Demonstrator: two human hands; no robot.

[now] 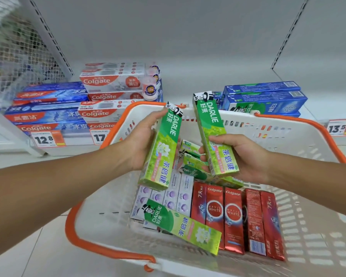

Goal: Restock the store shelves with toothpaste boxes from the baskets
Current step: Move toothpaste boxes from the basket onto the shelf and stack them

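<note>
My left hand (143, 142) grips a green Darlie toothpaste box (164, 148), held upright above the basket. My right hand (246, 156) grips a second green Darlie box (213, 132), also upright. Below them sits a white basket (312, 226) with orange handles. Inside it lie another green Darlie box (184, 226), several red Colgate Optic White boxes (234, 218), white and purple boxes (174, 194) and more green boxes (194, 162) partly hidden by my hands. The low shelf (176, 92) behind the basket has a bare gap in its middle.
Stacked blue and white Colgate boxes (100, 96) fill the shelf's left part, blue Darlie boxes (266, 100) its right. Small pink jars (150, 88) stand by the Colgate stack. Price tags (46, 138) line the shelf edge. A mesh panel (18, 52) stands at left. Tiled floor lies below.
</note>
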